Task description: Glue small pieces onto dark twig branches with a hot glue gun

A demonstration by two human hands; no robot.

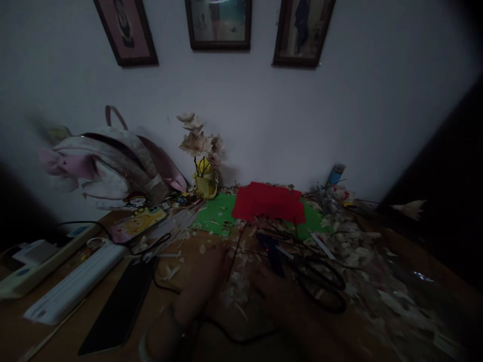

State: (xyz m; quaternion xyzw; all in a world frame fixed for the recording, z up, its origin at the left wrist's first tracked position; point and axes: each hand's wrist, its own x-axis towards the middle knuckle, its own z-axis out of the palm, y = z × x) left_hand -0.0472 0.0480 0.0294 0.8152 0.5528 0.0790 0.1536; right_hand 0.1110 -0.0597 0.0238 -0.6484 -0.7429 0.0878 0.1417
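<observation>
Head view, left hand (216, 262), right hand (267, 282), pale scraps (237, 290) between, all in front of red paper (267, 202), finger state indeterminable.

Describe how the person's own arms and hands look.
The left hand is bare; a thin dark band circles its forearm, with a pale band nearer the elbow. The right hand looks bare too, though too dim for finer detail.

Pale, thin scraps (237, 291) lie loose and crumpled in a small heap on the table (192, 251) between my left fingers (222, 260) and my right fingers (262, 277); a dark blue tool (274, 259), its red light (267, 249) lit, lies slantwise just beyond the right ones; contact I cannot tell.
</observation>
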